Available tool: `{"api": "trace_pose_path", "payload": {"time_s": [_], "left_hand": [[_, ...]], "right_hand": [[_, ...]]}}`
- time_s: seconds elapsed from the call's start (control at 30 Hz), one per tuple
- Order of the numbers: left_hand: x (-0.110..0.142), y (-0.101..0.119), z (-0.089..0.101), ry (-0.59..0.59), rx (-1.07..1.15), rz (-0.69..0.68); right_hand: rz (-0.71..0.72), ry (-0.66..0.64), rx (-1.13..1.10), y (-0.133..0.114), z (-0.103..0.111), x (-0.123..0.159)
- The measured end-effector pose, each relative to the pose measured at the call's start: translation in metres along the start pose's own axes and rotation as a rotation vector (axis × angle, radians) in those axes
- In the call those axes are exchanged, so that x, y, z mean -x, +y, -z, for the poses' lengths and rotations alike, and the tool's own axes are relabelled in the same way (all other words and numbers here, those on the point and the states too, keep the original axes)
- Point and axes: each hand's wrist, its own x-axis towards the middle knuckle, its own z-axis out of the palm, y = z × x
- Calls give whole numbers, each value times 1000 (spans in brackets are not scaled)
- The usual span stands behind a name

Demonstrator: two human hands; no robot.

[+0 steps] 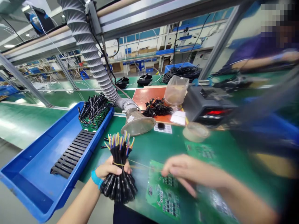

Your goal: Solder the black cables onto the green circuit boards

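My left hand [109,169], with a blue wristband, grips a bundle of short black cables [120,186]. Their stripped ends, with yellow, purple and orange wires, point upward. A thin yellow rubber band [119,164] circles the bundle and stretches in thin strands to the right. At the far end of those strands, my right hand [182,169] is pinched on the band and slightly blurred by motion. Beneath that hand lie green circuit boards [162,199] on the bench, partly covered by it.
At left, a blue tray [46,158] holds a black slotted rack and boards with cables. A fume extraction hose [93,53] with a funnel hangs over the bench. Behind are banded cable bundles [157,107], a tape roll [196,132] and a device with red display [210,109]. A person sits at far right.
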Motion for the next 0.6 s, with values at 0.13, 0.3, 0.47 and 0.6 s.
{"api": "trace_pose_path", "payload": {"time_s": [0.13, 0.3, 0.47, 0.6], "left_hand": [[-10, 23, -18, -1, -464, 92], [-30, 12, -65, 144, -1265, 186], [-31, 0, -73, 296, -1284, 176], [-27, 4, -60, 280, -1178, 222]], "right_hand": [[173, 9, 269, -56, -20, 9], [188, 128, 471, -59, -9, -25], [123, 389, 5, 6, 1, -34], [185, 429, -134, 32, -9, -3]]}}
